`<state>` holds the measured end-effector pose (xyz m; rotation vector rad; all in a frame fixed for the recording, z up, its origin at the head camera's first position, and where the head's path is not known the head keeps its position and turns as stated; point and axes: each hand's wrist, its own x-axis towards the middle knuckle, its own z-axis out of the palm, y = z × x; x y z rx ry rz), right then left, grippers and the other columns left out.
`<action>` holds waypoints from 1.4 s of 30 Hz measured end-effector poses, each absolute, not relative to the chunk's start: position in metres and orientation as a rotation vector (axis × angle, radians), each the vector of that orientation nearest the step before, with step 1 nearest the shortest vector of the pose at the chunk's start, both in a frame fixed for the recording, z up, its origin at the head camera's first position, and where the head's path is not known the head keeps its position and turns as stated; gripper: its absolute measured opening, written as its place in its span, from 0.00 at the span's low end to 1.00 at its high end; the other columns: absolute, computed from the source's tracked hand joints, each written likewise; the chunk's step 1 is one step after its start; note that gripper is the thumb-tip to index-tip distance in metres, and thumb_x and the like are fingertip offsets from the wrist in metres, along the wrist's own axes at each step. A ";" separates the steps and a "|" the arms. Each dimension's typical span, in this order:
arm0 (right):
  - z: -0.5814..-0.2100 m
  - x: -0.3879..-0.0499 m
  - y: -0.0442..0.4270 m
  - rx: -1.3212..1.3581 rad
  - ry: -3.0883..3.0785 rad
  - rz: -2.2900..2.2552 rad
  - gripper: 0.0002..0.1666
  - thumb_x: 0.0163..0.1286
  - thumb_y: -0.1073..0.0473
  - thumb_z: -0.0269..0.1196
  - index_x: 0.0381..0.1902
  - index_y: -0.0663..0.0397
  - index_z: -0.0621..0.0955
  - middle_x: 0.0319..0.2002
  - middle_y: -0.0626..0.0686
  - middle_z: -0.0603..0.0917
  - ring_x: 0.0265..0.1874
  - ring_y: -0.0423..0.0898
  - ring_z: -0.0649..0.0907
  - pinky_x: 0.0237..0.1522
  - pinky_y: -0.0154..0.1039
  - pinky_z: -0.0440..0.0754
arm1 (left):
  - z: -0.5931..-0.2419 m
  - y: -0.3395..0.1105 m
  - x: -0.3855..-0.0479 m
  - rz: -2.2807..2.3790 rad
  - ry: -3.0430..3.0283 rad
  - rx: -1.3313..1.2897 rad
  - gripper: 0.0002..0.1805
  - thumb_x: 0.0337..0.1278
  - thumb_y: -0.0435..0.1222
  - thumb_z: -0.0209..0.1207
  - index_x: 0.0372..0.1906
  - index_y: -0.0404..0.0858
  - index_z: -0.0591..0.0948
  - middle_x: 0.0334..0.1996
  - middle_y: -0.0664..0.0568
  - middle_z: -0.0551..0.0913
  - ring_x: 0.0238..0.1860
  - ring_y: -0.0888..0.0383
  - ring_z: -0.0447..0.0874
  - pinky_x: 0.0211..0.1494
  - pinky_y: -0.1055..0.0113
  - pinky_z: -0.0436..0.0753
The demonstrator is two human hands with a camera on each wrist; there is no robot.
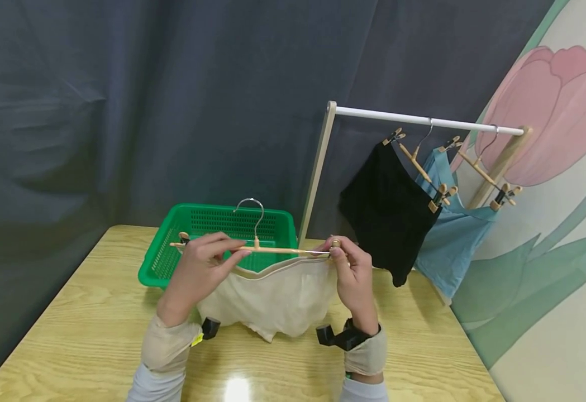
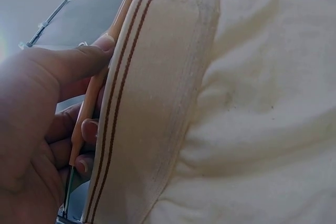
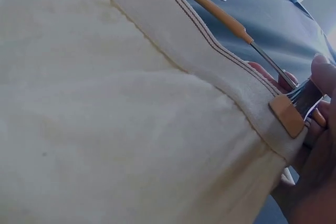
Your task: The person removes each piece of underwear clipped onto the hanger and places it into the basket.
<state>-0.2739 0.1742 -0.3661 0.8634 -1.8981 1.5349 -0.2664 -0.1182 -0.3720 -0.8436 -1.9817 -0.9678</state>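
Note:
A cream garment [image 1: 277,293] with a stitched waistband [image 2: 113,114] hangs below a wooden-coloured clip hanger [image 1: 277,250], whose metal hook points up. My left hand [image 1: 202,271] pinches the hanger's bar left of the hook, thumb and fingers on either side. At the bar's right end, my right hand [image 1: 355,273] pinches a clip between thumb and fingers. In the right wrist view that clip's pad [image 3: 287,115] lies on the waistband's corner. The left clip [image 1: 184,238] is partly hidden behind my left hand, so its hold on the cloth does not show.
A green plastic basket [image 1: 147,262] stands on the wooden table [image 1: 86,324] behind the garment. At the right, a rack with a white rail [image 1: 373,114] bears a black garment [image 1: 393,206] and a light blue garment [image 1: 443,245] on clip hangers. Dark curtain behind; painted wall at right.

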 end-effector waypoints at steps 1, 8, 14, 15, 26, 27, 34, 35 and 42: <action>-0.366 -0.274 0.174 0.862 -1.898 1.530 0.17 0.81 0.61 0.53 0.35 0.67 0.81 0.33 0.59 0.88 0.38 0.45 0.89 0.47 0.34 0.83 | -0.372 -0.118 -0.266 -0.968 -1.984 -0.843 0.11 0.61 0.40 0.70 0.38 0.35 0.91 0.27 0.54 0.86 0.21 0.65 0.70 0.26 0.78 0.70; -0.364 -0.277 0.175 0.864 -1.895 1.519 0.19 0.81 0.58 0.53 0.35 0.66 0.81 0.35 0.55 0.89 0.39 0.48 0.89 0.47 0.34 0.82 | -0.369 -0.116 -0.268 -0.931 -1.971 -0.830 0.11 0.46 0.27 0.76 0.38 0.35 0.92 0.28 0.54 0.87 0.21 0.65 0.73 0.26 0.76 0.73; -0.363 -0.277 0.176 0.872 -1.920 1.528 0.19 0.82 0.57 0.52 0.36 0.68 0.79 0.35 0.61 0.87 0.40 0.41 0.87 0.41 0.33 0.77 | -0.368 -0.115 -0.269 -0.921 -1.970 -0.835 0.11 0.46 0.27 0.76 0.39 0.36 0.92 0.28 0.54 0.87 0.22 0.65 0.73 0.27 0.76 0.73; -0.363 -0.278 0.177 0.872 -1.927 1.527 0.17 0.82 0.59 0.52 0.37 0.67 0.79 0.35 0.62 0.87 0.40 0.40 0.86 0.40 0.33 0.76 | -0.367 -0.115 -0.269 -0.922 -1.968 -0.836 0.11 0.46 0.27 0.76 0.39 0.36 0.92 0.28 0.54 0.87 0.22 0.64 0.74 0.27 0.76 0.73; -0.360 -0.275 0.181 0.818 -2.036 1.503 0.15 0.81 0.64 0.51 0.54 0.64 0.82 0.51 0.58 0.87 0.54 0.44 0.84 0.58 0.39 0.77 | -0.366 -0.114 -0.273 -0.934 -1.987 -0.859 0.12 0.47 0.28 0.75 0.40 0.37 0.92 0.29 0.53 0.88 0.23 0.65 0.75 0.27 0.73 0.76; -0.360 -0.274 0.182 0.796 -2.039 1.459 0.16 0.80 0.65 0.52 0.58 0.62 0.81 0.54 0.58 0.86 0.57 0.45 0.83 0.60 0.39 0.76 | -0.367 -0.113 -0.273 -0.936 -1.992 -0.864 0.11 0.47 0.28 0.75 0.40 0.37 0.92 0.29 0.54 0.87 0.23 0.65 0.75 0.27 0.74 0.75; -0.354 -0.262 0.174 0.785 -1.815 1.200 0.18 0.76 0.63 0.57 0.61 0.60 0.81 0.62 0.58 0.82 0.65 0.53 0.77 0.70 0.41 0.70 | -0.372 -0.109 -0.272 -0.914 -2.047 -0.845 0.10 0.50 0.29 0.75 0.40 0.36 0.92 0.29 0.54 0.87 0.23 0.65 0.75 0.25 0.69 0.77; -0.353 -0.259 0.171 0.811 -1.778 1.185 0.17 0.77 0.62 0.58 0.59 0.62 0.82 0.60 0.59 0.83 0.63 0.53 0.78 0.69 0.41 0.72 | -0.373 -0.108 -0.272 -0.906 -2.059 -0.841 0.10 0.50 0.30 0.74 0.40 0.36 0.92 0.29 0.54 0.87 0.23 0.65 0.75 0.26 0.69 0.77; -0.353 -0.246 0.144 0.963 -1.849 1.080 0.10 0.71 0.67 0.65 0.49 0.60 0.87 0.44 0.56 0.89 0.45 0.51 0.87 0.53 0.39 0.83 | -0.377 -0.102 -0.271 -0.873 -2.071 -0.870 0.09 0.50 0.30 0.75 0.39 0.36 0.92 0.27 0.54 0.86 0.23 0.65 0.77 0.26 0.66 0.79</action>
